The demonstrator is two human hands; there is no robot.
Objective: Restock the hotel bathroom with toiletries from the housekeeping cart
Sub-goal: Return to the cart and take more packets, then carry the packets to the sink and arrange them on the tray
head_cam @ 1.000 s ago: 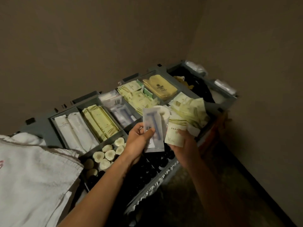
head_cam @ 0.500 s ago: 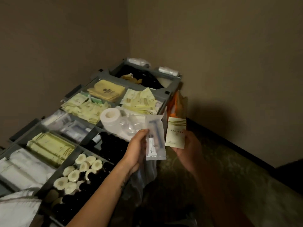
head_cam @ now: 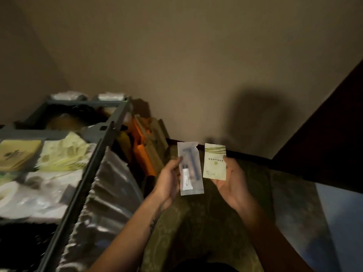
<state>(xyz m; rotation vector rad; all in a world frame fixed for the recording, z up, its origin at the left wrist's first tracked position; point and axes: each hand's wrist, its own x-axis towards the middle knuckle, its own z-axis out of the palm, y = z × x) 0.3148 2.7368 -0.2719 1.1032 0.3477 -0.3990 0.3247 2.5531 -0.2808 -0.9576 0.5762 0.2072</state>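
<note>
Head view: a clear razor packet (head_cam: 191, 169) is pinched by the left hand (head_cam: 169, 179), with the thumb on its 9 o'clock edge. A pale green sachet (head_cam: 214, 161) is pinched by the right hand (head_cam: 231, 185), with the thumb at its 3 o'clock edge. Both are held upright, just beside each other, with the cart (head_cam: 95, 154) at 9 o'clock. Both packets are judged light, thin and slick. The film would probably buckle if squeezed, so edge grips near mid-height are advised.

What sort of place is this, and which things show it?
Probably a hotel room or corridor: grey compartmented housekeeping cart holding pale green sachets, patterned green carpet, clear-wrapped razor kit in the left hand.
</note>
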